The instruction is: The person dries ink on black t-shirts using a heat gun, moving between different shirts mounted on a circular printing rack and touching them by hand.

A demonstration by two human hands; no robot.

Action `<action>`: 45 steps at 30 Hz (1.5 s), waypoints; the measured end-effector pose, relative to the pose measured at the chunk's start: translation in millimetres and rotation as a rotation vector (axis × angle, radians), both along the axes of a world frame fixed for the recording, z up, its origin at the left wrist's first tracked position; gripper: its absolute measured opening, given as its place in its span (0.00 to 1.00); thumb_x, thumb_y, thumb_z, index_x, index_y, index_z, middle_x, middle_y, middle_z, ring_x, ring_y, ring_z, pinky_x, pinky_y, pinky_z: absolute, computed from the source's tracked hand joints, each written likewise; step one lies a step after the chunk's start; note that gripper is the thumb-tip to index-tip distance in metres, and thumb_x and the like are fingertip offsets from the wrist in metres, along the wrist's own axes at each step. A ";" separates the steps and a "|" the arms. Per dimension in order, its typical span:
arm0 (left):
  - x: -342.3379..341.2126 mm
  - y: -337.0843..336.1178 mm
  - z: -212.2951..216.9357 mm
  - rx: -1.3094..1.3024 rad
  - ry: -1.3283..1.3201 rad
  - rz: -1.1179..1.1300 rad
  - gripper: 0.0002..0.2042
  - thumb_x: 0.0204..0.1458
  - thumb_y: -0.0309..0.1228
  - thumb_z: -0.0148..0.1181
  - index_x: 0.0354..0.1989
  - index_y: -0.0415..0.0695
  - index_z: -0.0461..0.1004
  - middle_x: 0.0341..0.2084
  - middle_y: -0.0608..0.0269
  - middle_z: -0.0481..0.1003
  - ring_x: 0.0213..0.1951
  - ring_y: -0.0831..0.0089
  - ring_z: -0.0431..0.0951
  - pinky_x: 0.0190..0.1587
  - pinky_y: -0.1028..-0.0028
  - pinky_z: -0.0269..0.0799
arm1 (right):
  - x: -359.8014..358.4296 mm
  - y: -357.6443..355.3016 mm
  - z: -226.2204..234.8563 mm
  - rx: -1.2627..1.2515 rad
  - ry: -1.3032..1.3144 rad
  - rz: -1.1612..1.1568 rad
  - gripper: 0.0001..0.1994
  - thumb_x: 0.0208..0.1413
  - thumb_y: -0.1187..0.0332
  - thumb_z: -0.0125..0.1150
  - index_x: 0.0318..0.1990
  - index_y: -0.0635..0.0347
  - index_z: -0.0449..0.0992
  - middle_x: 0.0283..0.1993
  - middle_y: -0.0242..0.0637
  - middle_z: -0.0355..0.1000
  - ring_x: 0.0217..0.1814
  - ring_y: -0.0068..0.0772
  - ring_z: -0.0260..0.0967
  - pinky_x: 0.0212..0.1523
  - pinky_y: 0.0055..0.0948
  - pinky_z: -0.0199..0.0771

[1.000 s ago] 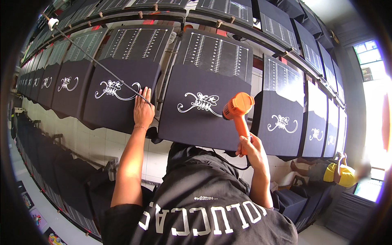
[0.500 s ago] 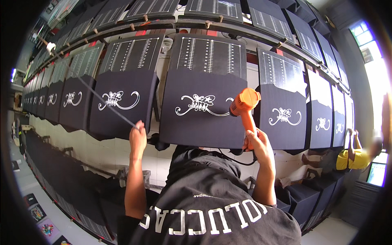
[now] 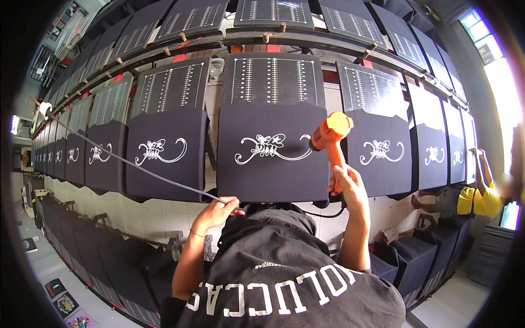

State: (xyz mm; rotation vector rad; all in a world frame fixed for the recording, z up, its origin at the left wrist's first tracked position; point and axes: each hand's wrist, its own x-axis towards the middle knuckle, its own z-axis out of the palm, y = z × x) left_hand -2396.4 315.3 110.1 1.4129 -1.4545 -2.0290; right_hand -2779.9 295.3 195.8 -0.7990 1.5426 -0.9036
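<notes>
In my right hand (image 3: 351, 188) is an orange heat gun (image 3: 336, 126), held by its handle. Its dark nozzle points left, over the right end of the white scroll print (image 3: 267, 146) on a black fabric piece (image 3: 273, 181). That fabric covers the near part of a black board (image 3: 273, 82) with white ruled scales. My left hand (image 3: 216, 212) is closed around a grey cable (image 3: 139, 165), close to the board's near edge. The cable runs from there up to the far left. A black cord (image 3: 328, 216) loops below my right hand.
More printed fabric pieces on boards flank this one, such as the left one (image 3: 167, 164) and the right one (image 3: 380, 164). A rail with pegs (image 3: 240, 39) runs behind them. Another person in a yellow shirt (image 3: 481, 201) works at the far right. Behind me stands another row of dark boards (image 3: 421, 254).
My left hand has come down and right, closer to my body, with the cable now sagging in a curve. The heat gun stays over almost the same part of the print.
</notes>
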 end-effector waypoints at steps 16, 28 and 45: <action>-27.3 -48.0 -4.5 0.099 0.422 -0.141 0.20 0.71 0.40 0.38 0.38 0.38 0.73 0.40 0.56 0.79 0.48 0.70 0.79 0.53 0.73 0.70 | 15.3 -31.2 0.8 0.019 -0.026 -0.037 0.15 0.65 0.55 0.58 0.36 0.59 0.70 0.26 0.30 0.69 0.25 0.22 0.71 0.27 0.22 0.70; -28.4 -24.9 -20.8 -0.268 -0.197 -0.329 0.17 0.61 0.40 0.44 0.31 0.37 0.71 0.26 0.49 0.78 0.32 0.50 0.79 0.37 0.58 0.73 | 29.3 -37.5 4.8 0.024 -0.002 0.064 0.15 0.64 0.55 0.57 0.37 0.58 0.70 0.26 0.30 0.69 0.26 0.23 0.71 0.28 0.23 0.71; -159.8 -26.0 -10.8 -0.303 -0.214 -0.616 0.17 0.60 0.42 0.44 0.37 0.39 0.71 0.35 0.43 0.76 0.40 0.42 0.76 0.42 0.55 0.69 | -78.3 -11.0 13.1 0.007 -0.124 0.041 0.14 0.64 0.58 0.59 0.43 0.61 0.71 0.28 0.30 0.70 0.27 0.21 0.71 0.29 0.22 0.71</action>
